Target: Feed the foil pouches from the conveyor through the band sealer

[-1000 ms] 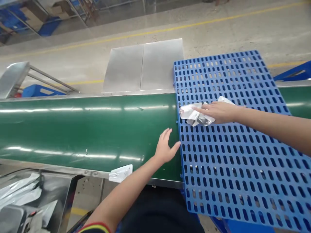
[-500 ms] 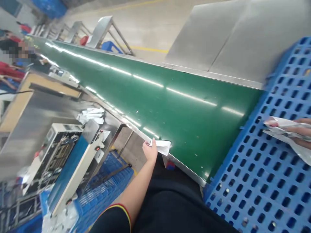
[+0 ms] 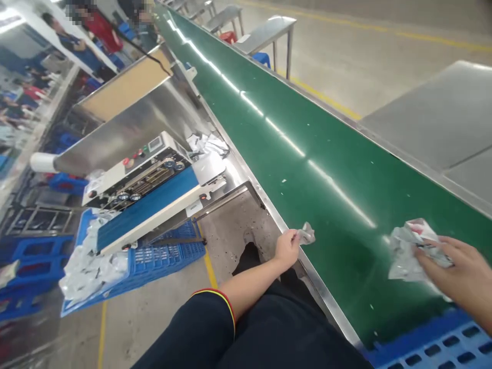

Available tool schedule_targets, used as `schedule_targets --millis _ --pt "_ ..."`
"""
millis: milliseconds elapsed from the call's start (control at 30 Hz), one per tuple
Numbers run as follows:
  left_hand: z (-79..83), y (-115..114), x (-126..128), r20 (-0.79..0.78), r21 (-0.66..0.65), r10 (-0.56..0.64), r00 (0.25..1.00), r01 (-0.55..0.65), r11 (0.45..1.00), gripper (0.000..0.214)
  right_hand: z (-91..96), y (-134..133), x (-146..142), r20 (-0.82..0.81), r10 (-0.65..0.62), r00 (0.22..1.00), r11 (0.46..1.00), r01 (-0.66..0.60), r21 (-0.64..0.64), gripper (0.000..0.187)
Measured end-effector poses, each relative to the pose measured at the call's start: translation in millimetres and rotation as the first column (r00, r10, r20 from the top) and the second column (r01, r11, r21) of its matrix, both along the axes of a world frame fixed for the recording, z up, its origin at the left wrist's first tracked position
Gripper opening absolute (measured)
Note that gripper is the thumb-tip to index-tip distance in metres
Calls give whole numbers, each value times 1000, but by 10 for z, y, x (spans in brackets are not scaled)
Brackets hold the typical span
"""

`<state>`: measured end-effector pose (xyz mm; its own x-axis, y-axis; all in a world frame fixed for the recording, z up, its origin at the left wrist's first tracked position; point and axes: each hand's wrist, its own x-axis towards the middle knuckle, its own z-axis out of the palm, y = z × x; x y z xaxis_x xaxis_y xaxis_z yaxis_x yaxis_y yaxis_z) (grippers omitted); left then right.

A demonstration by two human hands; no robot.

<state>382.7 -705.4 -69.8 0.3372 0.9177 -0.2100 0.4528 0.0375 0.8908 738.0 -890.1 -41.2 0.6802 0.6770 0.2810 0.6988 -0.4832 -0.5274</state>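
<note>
My left hand (image 3: pixel 287 249) is closed on a small crumpled plastic pouch (image 3: pixel 306 234) whose end sticks out past the fingers, over the near metal edge of the green conveyor belt (image 3: pixel 265 148). On the right, my right hand (image 3: pixel 455 264) grips several crumpled white-and-clear plastic pouches (image 3: pixel 409 251), one with a red-pink mark. That bunch is above the belt, close to the blue perforated crate (image 3: pixel 438 348) at the lower right. The fingertips of my right hand are partly hidden by the plastic.
Left of the belt stands a sealing machine (image 3: pixel 154 179) with a blue belt, white pouches (image 3: pixel 209 145) heaped beside its end. Below it, a blue crate (image 3: pixel 165 259) holds plastic bags (image 3: pixel 96 266). Metal tables (image 3: pixel 434 115) line the far side. People (image 3: pixel 102 31) are at the upper left.
My view has swung left. My right hand has moved with its pouches from above the blue crate to above the belt. The pouch in my left hand now looks more crumpled.
</note>
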Motion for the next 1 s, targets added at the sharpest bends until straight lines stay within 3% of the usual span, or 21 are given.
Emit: schedule_targets --millis 100,200,300,400,533,633,733,800,867,1000 --pt "382 446 -388 187 172 3 982 -36 984 29 242 1045 -730 -97 88 991 994 -81 68 24" --pt "830 1010 -953 323 314 35 946 -142 939 43 531 2218 -1496 -138 194 971 978 -181 101 26" --pt "1271 1586 -1642 408 374 34 912 -201 906 47 855 3492 -2226 -96 363 927 923 -343 176 34" --pt "1614 2076 -2378 414 380 24 910 -196 904 46 1190 4791 -2882 -29 495 869 849 -476 229 38" --pt "1817 2496 -3236 354 376 166 921 -302 876 43 1515 6368 -3651 23 591 806 787 -583 201 42" --pt "1811 2620 -3652 326 344 361 874 -465 816 41 1547 7347 -4210 1 675 738 732 -669 127 46" --pt "1748 2620 -3842 264 301 544 797 -603 739 40 1355 8042 -4779 -83 759 646 651 -755 82 65" --pt "1699 2594 -3868 235 271 653 720 -694 667 41 1148 8283 -5100 -125 780 613 623 -779 73 89" --pt "1651 2580 -3850 231 246 741 631 -774 583 42 947 8354 -5303 -116 788 604 613 -787 71 104" --pt "1568 2650 -3794 263 214 842 472 -879 426 44 739 8250 -5334 -20 828 560 559 -824 96 107"
